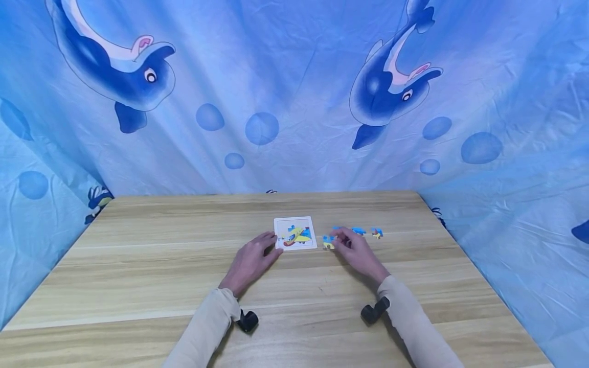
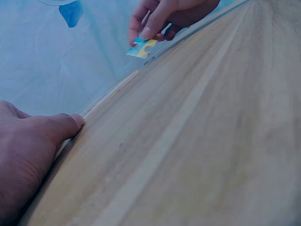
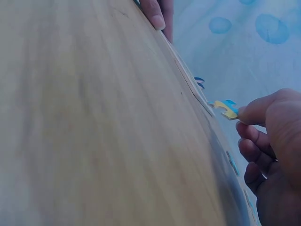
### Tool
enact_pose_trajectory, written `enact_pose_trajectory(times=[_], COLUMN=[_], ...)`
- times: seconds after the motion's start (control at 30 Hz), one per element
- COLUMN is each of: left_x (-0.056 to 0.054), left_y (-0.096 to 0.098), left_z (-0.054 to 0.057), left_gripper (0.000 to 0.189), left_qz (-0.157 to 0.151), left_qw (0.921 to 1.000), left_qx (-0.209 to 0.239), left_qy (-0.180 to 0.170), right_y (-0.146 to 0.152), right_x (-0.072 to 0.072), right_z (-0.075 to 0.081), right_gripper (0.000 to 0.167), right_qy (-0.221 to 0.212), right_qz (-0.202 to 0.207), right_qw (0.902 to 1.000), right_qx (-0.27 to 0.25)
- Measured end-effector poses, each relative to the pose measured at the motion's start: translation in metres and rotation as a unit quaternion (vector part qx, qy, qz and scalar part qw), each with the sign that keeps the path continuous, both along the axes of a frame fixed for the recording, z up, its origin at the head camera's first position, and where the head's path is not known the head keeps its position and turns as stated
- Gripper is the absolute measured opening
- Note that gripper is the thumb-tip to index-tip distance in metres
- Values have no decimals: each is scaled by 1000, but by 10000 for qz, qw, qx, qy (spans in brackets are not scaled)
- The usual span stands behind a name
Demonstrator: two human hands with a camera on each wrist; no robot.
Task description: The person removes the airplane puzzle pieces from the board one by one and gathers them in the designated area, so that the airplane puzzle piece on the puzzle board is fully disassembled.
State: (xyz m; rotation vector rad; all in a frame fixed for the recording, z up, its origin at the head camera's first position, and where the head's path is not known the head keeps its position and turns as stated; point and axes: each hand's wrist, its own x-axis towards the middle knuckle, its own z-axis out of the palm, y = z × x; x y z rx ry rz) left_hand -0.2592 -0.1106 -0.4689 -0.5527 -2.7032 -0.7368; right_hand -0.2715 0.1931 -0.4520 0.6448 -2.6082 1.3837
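Note:
A square white puzzle board (image 1: 315, 245) with a partly filled yellow airplane picture lies on the table. My left hand (image 1: 251, 258) rests at its lower left corner, fingers at the left side and thumb (image 2: 70, 123) at the near edge. Between the thumb and index finger of my right hand (image 1: 355, 251) is a blue and yellow jigsaw piece (image 1: 328, 242). In the right wrist view this piece (image 3: 226, 109) is raised above the table, its notched side pointing away from the fingertips. The left wrist view also shows the pinched piece (image 2: 142, 48).
More jigsaw pieces lie right of the board: a blue one (image 1: 358, 231) behind the right hand and a blue one with a star shape (image 1: 377, 233) farther right. The wooden table (image 1: 303, 317) reaches back to a blue curtain (image 1: 294, 168) printed with dolphins.

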Motion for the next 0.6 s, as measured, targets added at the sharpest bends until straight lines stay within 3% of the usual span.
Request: enact_pose_trajectory(times=[0.6], left_x=[2], left_y=[0], left_z=[1], left_gripper=[45], left_qz=[-12], left_qw=[10000], left_qx=[16], left_qy=[-16], right_y=[24], right_x=[12], right_z=[0], right_gripper=[15], right_qy=[-40], right_qz=[-429], right_qw=[9983], right_qx=[391])
